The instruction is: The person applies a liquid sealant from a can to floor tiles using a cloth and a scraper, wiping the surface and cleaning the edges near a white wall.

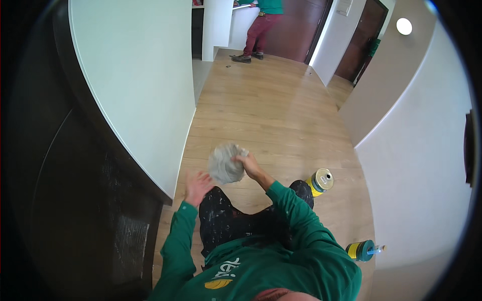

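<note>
A round, grey-white pad with a fuzzy, streaked face is held up over the wooden floor in front of my knees. It looks like a polishing or wool pad, but its exact kind is hard to make out. My right hand grips its right edge, thumb across the face. Just below its left edge is my left hand, fingers stretched out and slightly blurred. Whether those fingertips touch the rim I cannot tell. Beside my right knee stands a yellow and green metal can with a small round opening in its top.
A dark wooden door stands close on my left, beside a pale wall panel. To the right, a green and yellow container sits near the white wall. Far ahead, a person in red trousers stands by a brown door.
</note>
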Demonstrator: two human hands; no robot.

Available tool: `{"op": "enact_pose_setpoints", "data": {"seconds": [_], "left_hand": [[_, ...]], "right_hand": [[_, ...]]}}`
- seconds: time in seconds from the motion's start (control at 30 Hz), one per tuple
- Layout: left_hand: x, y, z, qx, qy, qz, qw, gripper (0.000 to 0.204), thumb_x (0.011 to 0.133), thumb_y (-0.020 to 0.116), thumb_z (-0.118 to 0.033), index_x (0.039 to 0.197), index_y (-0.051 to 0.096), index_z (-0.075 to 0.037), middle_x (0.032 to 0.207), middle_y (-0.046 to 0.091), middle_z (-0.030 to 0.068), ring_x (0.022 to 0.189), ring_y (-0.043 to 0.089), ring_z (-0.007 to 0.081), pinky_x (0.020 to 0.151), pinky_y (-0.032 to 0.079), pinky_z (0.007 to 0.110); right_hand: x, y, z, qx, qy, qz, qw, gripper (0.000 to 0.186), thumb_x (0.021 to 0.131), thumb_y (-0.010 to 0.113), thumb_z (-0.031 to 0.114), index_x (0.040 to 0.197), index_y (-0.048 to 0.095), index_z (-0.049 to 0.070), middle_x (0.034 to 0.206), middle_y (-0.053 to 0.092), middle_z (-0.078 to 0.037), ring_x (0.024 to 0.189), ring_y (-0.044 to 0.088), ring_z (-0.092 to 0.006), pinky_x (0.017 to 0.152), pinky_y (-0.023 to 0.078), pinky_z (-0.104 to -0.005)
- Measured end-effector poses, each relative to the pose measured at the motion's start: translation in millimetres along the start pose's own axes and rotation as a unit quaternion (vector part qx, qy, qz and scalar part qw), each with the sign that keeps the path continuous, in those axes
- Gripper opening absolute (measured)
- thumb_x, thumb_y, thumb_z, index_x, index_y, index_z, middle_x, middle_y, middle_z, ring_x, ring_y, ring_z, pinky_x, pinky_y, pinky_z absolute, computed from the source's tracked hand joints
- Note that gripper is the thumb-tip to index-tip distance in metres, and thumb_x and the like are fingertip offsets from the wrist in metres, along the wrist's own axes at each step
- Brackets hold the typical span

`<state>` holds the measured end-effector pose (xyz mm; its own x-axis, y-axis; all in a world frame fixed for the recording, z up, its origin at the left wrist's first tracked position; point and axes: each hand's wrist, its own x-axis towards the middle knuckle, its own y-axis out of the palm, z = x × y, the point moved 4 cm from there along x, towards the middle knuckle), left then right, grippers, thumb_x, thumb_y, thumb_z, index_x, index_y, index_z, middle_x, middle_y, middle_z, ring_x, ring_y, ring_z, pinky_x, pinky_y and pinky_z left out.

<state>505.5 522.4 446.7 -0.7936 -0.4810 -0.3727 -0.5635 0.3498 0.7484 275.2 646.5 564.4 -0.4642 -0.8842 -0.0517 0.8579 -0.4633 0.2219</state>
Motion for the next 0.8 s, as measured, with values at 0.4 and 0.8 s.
{"op": "enact_pose_setpoints", "data": {"seconds": [0.4,0.8], "left_hand": [[-75.4,-301.1,76.2,0.563,0.141,-0.373,0.724,0.039,0.095,0.074,-0.024,0.128,0.066,-0.005,0.133,0.065,0.0135,0.126,0.059,0.0289,0.108,0.048,0.043],[-70.7,-326.1,93.6,0.703,0.240,-0.484,0.463,0.056,0.097,0.068,-0.035,0.142,0.058,-0.005,0.147,0.057,0.0165,0.125,0.055,0.0392,0.105,0.042,0.054]], "right_hand": [[141.8,-29.6,-124.5,-0.028,0.132,-0.092,0.987,0.037,0.092,0.077,0.032,0.117,0.073,0.005,0.112,0.077,-0.012,0.099,0.075,-0.0282,0.088,0.060,-0.0436],[154.0,54.9,-358.2,-0.566,-0.149,0.060,0.809,0.033,0.083,0.076,0.021,0.113,0.075,0.007,0.112,0.072,-0.017,0.109,0.065,-0.0415,0.095,0.052,-0.0523]]}}
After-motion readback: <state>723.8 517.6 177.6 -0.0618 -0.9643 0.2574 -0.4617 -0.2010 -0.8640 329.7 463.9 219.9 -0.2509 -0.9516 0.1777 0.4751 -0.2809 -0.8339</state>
